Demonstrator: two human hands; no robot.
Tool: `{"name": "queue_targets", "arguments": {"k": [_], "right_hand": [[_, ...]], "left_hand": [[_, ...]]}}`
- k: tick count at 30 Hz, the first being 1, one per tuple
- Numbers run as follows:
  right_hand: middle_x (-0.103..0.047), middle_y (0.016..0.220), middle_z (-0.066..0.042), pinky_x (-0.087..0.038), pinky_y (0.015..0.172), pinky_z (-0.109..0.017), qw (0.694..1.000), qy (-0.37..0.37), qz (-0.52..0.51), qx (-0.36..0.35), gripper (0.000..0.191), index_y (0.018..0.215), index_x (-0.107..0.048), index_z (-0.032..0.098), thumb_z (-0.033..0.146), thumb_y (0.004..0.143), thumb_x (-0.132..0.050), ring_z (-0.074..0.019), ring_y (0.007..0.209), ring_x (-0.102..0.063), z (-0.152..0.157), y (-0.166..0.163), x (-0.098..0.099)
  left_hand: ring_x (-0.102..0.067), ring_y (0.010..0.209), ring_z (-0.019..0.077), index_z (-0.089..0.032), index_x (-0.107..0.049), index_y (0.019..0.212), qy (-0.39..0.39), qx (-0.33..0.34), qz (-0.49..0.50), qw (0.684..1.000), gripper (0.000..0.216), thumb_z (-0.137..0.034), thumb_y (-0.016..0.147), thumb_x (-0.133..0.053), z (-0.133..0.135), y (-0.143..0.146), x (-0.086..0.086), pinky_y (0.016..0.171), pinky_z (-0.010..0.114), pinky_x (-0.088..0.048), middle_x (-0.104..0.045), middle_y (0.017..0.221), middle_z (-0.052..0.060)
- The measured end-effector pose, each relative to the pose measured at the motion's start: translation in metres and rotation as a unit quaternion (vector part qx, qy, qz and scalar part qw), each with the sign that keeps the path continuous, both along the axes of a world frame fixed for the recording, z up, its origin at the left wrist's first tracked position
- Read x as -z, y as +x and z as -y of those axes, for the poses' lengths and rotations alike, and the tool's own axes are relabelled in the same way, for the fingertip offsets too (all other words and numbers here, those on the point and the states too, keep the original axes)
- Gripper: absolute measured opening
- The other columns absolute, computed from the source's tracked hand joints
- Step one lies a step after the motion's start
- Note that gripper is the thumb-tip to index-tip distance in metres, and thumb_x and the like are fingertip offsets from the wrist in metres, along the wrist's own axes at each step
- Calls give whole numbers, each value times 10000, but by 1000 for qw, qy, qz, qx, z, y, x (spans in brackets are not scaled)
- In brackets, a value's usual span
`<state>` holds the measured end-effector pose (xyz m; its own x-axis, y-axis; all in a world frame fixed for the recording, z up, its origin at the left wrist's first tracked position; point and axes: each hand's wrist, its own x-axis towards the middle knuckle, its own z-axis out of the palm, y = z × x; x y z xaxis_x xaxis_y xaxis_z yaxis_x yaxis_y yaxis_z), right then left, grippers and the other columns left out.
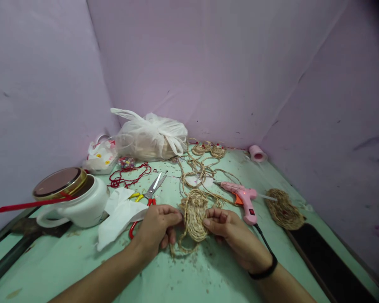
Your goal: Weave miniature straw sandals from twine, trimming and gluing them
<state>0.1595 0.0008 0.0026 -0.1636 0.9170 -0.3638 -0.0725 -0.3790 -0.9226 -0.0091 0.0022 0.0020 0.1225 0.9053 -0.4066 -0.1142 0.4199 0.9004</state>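
Note:
A coiled straw-rope piece (196,216), oval with braided rows, is held up over the middle of the table. On its right edge my right hand (225,229) pinches it between thumb and fingers. My left hand (161,227) is closed at its left side, thumb and forefinger pressed together at the rope edge; what exactly they grip is partly hidden. A loose rope end (185,251) loops below the piece. Behind it, more straw rope (202,168) trails across the table. Just right lies a pink glue gun (240,194) with an orange trigger and a lit red light.
Scissors (153,187) and white tissue (118,214) lie left, near a lidded white mug (90,206) with a red stick (34,203). Behind are a tied plastic bag (154,136) and red yarn (126,179). A coiled rope piece (284,210) and pink roll (257,154) sit right.

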Motion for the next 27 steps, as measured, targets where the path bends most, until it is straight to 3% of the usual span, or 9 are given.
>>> {"name": "queue_targets", "arguments": {"k": [3, 9, 12, 15, 19, 22, 25, 27], "right_hand": [[-480, 474, 59, -173, 402, -184, 1000, -2, 5, 0, 242, 646, -593, 136, 291, 523, -731, -41, 395, -309, 0, -1, 1], [-460, 461, 71, -211, 365, -166, 1000, -1, -11, 15, 271, 669, -599, 142, 312, 523, -753, -39, 380, -312, 3, -7, 8], [-510, 520, 48, -288, 356, -156, 1000, -9, -27, 9, 293, 703, -601, 155, 369, 555, -735, -64, 423, -406, 7, -12, 6], [-599, 667, -8, -326, 360, -157, 998, 5, -19, -58, 343, 844, -608, 174, 457, 654, -641, -124, 561, -537, 12, -16, 0], [-642, 718, -39, -406, 480, -203, 985, 68, 80, -134, 332, 877, -603, 168, 393, 642, -666, -174, 684, -591, 18, -16, -6], [-670, 752, -46, -433, 646, -281, 957, 129, 232, -122, 233, 763, -620, 182, 304, 587, -712, -207, 737, -600, 23, -14, -5], [-668, 659, -27, -411, 596, -288, 915, 168, 353, -99, 188, 658, -628, 204, 305, 544, -738, -201, 635, -582, 25, -10, -4], [-628, 551, -3, -381, 514, -257, 911, 190, 353, -98, 153, 583, -609, 210, 315, 575, -719, -164, 532, -542, 24, -6, -5]], "left_hand": [[-347, 249, 39, -127, -560, 574, -1, 52, 2, 999, 137, -261, 590, -581, 1, 0, -1, 269, 156, -148, -446, 345, -50], [-335, 307, 31, -130, -553, 542, 24, 93, 9, 995, 145, -252, 566, -628, 4, -1, -3, 322, 158, -142, -421, 384, -56], [-300, 321, 23, -123, -563, 544, 38, 69, 10, 997, 183, -268, 544, -674, 4, 0, -3, 330, 164, -158, -420, 396, -60], [-275, 333, 17, -120, -577, 596, 43, 30, 26, 998, 217, -290, 544, -702, 4, 1, -2, 337, 166, -167, -441, 426, -61], [-255, 332, 16, -130, -543, 568, 73, -12, 17, 997, 218, -286, 562, -695, 4, 2, -5, 343, 174, -150, -434, 416, -70], [-275, 344, 31, -137, -540, 564, 90, -14, -9, 996, 190, -279, 589, -663, 5, 3, -8, 351, 183, -164, -425, 406, -71], [-286, 353, 43, -152, -521, 556, 105, -5, -48, 993, 171, -274, 627, -619, 5, 2, -7, 360, 189, -184, -398, 405, -77], [-282, 352, 47, -163, -497, 537, 124, -3, -79, 989, 193, -283, 654, -592, 4, 1, -5, 365, 194, -189, -377, 396, -81]]}}
